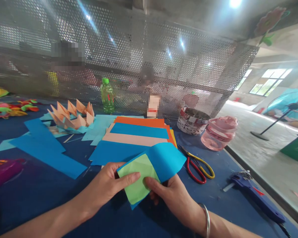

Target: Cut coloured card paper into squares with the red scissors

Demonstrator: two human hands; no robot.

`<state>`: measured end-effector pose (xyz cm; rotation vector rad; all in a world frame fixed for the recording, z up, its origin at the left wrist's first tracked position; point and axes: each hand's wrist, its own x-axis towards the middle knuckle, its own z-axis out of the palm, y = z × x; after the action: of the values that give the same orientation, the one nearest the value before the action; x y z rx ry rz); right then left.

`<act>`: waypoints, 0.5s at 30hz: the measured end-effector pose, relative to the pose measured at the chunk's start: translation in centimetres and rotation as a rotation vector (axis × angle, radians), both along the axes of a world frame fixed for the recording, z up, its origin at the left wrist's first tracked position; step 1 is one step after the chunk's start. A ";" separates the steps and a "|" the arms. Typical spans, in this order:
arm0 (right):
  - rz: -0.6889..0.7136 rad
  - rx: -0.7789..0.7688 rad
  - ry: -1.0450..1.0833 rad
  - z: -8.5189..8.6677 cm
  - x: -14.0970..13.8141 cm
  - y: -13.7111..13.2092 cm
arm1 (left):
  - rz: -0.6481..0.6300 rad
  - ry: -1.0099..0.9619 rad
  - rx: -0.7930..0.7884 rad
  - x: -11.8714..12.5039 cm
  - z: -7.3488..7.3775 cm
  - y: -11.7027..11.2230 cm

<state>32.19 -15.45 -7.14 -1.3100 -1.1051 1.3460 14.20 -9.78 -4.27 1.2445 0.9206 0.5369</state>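
Note:
Both my hands hold one sheet of paper, blue on one side and light green on the other, just above the blue tabletop. My left hand pinches its left edge, thumb lying across the green face. My right hand, with a metal bangle at the wrist, grips the lower right part with the thumb on the green face. The blue part curls up and away to the right. Directly behind lies a stack of coloured sheets in orange, blue and pale pink.
Red and yellow scissors lie right of the paper, a blue glue gun further right. Pink container, woven basket, green bottle, folded peach paper shapes, loose blue sheets. Perforated metal screen behind, with people beyond it.

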 end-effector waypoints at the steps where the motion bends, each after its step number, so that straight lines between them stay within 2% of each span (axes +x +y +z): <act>1: 0.001 -0.005 0.002 0.1 -0.1 0.0 | 0.001 0.008 0.010 0.0 0.0 0.0; 9: 0.031 -0.004 0.011 0.4 -0.2 0.0 | -0.042 0.020 0.078 0.2 -0.4 -0.1; 15: 0.069 -0.012 0.024 -0.2 -0.1 0.2 | 0.050 0.053 0.095 0.3 -0.7 -0.2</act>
<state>32.13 -15.29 -7.36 -1.2719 -1.1365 1.4175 14.54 -9.95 -4.99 1.3297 0.9827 0.5955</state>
